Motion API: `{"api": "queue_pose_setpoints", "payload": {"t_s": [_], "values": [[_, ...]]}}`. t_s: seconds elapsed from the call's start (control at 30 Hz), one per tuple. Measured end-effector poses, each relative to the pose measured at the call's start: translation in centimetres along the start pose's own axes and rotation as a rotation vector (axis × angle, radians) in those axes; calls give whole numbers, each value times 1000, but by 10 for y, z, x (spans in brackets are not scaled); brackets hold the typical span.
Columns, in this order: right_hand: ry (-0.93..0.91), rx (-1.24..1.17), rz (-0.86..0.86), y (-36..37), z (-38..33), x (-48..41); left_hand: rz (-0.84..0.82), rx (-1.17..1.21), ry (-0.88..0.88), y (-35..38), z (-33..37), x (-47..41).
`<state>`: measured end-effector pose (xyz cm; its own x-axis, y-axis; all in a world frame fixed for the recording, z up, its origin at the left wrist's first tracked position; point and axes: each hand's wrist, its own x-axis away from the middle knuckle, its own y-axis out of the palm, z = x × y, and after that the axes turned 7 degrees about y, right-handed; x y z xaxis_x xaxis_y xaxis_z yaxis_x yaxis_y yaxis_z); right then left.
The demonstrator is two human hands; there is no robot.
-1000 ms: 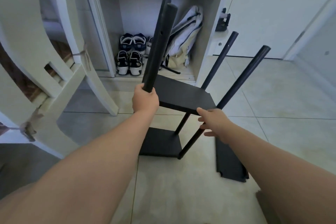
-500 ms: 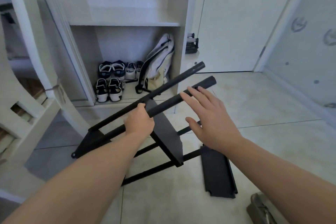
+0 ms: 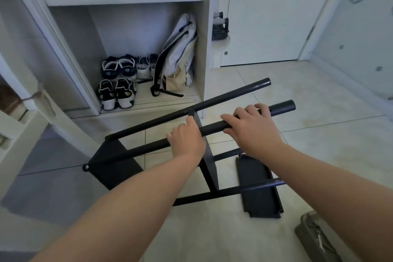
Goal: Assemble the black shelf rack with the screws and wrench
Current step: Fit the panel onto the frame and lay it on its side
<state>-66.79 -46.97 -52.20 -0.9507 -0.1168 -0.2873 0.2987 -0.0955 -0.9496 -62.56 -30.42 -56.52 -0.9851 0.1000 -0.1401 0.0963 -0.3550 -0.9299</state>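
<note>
on the tile floor [image 3: 319,134], black shelf rack [image 3: 209,164] tipped on its side. left hand [image 3: 186,140] wrapped round upper pole [image 3: 214,128]; right hand [image 3: 253,127] at its 2 o'clock, fingers curled over same pole. loose shelf panel [image 3: 261,202] at 5 o'clock.

Tiled floor [image 3: 319,134]: tipped rack [image 3: 114,168], loose shelf panel [image 3: 259,189]

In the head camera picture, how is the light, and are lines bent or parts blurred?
Head view: soft bluish light, no hard glare, a faint sheen on the floor tiles. Head view: the wide lens tilts and bows the cabinet frame near the edges. Head view: the black rack, left hand and right hand look sharp.
</note>
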Motion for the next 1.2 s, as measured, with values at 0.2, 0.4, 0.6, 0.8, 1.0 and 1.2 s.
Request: {"api": "queue_pose_setpoints", "payload": {"t_s": [0.2, 0.4, 0.6, 0.8, 1.0, 1.2], "values": [[47, -134, 131, 33, 23, 15, -253, 147, 25, 12, 1, -13], [28, -160, 180, 53, 45, 32, -672, 688, -263, -5, -6, -41], [38, -172, 181, 66, 59, 46, -807, 637, -264, 15, -4, -50], [84, -181, 91, 73, 68, 55, -836, 635, -194, 34, -5, -53], [136, -210, -177, 83, 66, 51, -835, 633, -168, 44, -14, -49], [125, -215, -304, 101, 52, 40, -800, 631, -185, 57, -40, -45]]}}
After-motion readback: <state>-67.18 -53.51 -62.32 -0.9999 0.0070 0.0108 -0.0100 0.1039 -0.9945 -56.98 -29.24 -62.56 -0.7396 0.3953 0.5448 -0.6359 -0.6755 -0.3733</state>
